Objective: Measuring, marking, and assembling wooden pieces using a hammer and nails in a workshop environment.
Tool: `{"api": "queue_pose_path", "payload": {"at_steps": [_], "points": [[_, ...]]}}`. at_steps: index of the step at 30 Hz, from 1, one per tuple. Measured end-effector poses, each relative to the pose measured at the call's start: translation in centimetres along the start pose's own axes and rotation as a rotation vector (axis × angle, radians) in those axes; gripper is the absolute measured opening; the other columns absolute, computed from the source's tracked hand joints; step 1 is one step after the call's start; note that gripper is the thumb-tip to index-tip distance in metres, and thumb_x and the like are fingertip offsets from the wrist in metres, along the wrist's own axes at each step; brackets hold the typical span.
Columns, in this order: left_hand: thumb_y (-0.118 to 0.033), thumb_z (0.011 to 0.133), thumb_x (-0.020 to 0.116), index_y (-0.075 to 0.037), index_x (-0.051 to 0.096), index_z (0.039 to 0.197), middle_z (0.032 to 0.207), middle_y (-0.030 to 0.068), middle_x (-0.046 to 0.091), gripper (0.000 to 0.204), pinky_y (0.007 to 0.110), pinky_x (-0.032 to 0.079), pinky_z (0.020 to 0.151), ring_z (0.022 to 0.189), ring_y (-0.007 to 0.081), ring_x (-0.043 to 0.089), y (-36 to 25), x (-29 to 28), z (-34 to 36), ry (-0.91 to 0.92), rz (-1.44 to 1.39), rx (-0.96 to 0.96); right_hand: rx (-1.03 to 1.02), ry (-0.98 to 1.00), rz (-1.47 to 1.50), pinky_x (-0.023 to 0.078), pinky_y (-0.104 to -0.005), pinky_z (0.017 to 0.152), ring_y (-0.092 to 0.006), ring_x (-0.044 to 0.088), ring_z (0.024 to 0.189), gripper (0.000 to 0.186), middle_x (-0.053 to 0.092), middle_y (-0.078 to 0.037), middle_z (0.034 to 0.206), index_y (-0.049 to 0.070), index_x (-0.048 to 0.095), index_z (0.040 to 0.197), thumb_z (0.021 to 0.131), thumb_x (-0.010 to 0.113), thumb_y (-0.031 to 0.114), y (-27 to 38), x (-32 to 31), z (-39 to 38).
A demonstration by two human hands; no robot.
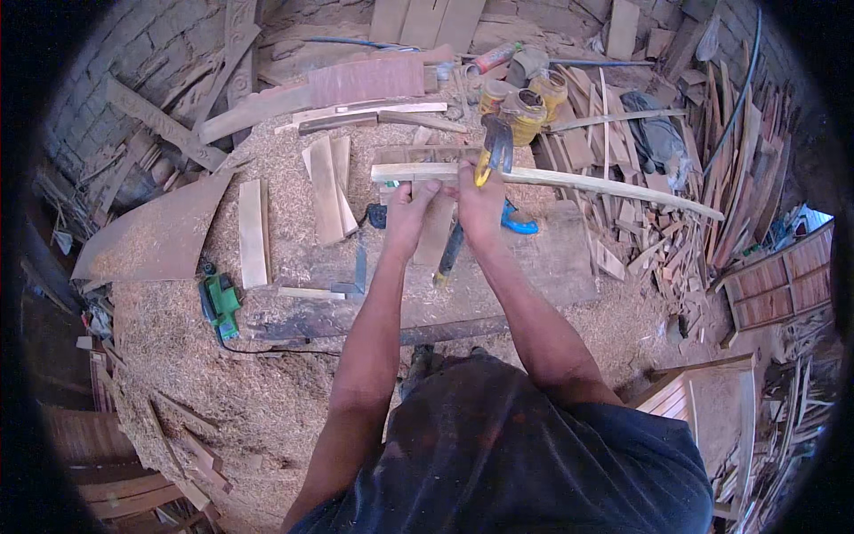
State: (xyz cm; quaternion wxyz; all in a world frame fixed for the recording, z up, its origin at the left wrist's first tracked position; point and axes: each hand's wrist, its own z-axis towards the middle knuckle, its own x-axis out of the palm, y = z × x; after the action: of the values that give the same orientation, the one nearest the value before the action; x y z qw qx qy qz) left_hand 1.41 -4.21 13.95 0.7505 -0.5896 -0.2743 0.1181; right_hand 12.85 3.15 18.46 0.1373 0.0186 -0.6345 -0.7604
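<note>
A long pale curved wooden strip [587, 183] runs from the middle to the right, held up over a sawdust-covered workbench [551, 267]. My left hand [406, 214] grips its left end from below. My right hand [480, 200] is on the strip just right of that and holds a tool with a yellow handle and dark head [494, 147] that stands up behind the strip.
A green electric planer [219, 304] lies at the left on sawdust. Short boards [327, 187] and a plank [253, 233] rest on the bench. Paint cans [527, 107] stand at the back. Offcuts pile up at the right [676, 222]. A blue object [520, 222] lies beneath the strip.
</note>
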Motion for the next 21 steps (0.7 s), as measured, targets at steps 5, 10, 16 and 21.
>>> {"api": "queue_pose_path", "payload": {"at_steps": [5, 10, 16, 21], "points": [[-0.033, 0.106, 0.077, -0.004, 0.079, 0.119, 0.110, 0.0019, 0.079, 0.032, 0.030, 0.055, 0.089, 0.098, 0.0092, 0.069, -0.7, 0.4, -0.4, -0.038, 0.051, 0.008, -0.002, 0.004, 0.005, 0.067, -0.0362, 0.070, -0.0196, 0.073, 0.087, 0.025, 0.070, -0.013, 0.107, -0.004, 0.066, 0.124, 0.109, 0.067, 0.016, -0.3, 0.4, 0.1], [-0.031, 0.108, 0.074, -0.002, 0.078, 0.120, 0.113, 0.0027, 0.079, 0.032, 0.030, 0.055, 0.091, 0.100, 0.0099, 0.070, -0.7, 0.4, -0.1, -0.020, -0.021, 0.038, -0.093, -0.030, -0.025, 0.062, -0.0386, 0.067, -0.0206, 0.075, 0.075, 0.027, 0.073, -0.014, 0.091, -0.005, 0.070, 0.119, 0.108, 0.070, 0.020, -0.8, 0.7, 0.3], [-0.029, 0.109, 0.073, -0.002, 0.078, 0.118, 0.109, 0.0031, 0.080, 0.029, 0.031, 0.056, 0.089, 0.097, 0.0103, 0.071, -0.8, -0.1, 0.0, 0.022, 0.019, 0.041, 0.030, 0.025, -0.009, 0.069, -0.0349, 0.074, -0.0161, 0.071, 0.095, 0.024, 0.069, -0.010, 0.115, -0.001, 0.065, 0.128, 0.111, 0.065, 0.016, -0.2, 0.5, -0.1], [-0.030, 0.109, 0.073, -0.002, 0.079, 0.117, 0.108, 0.0037, 0.080, 0.030, 0.031, 0.057, 0.087, 0.095, 0.0100, 0.070, -0.7, -0.1, 0.3, 0.010, 0.044, -0.052, 0.032, 0.026, 0.049, 0.068, -0.0353, 0.074, -0.0157, 0.071, 0.095, 0.023, 0.068, -0.010, 0.116, -0.001, 0.066, 0.126, 0.111, 0.065, 0.017, 0.7, 0.7, -0.3]]}}
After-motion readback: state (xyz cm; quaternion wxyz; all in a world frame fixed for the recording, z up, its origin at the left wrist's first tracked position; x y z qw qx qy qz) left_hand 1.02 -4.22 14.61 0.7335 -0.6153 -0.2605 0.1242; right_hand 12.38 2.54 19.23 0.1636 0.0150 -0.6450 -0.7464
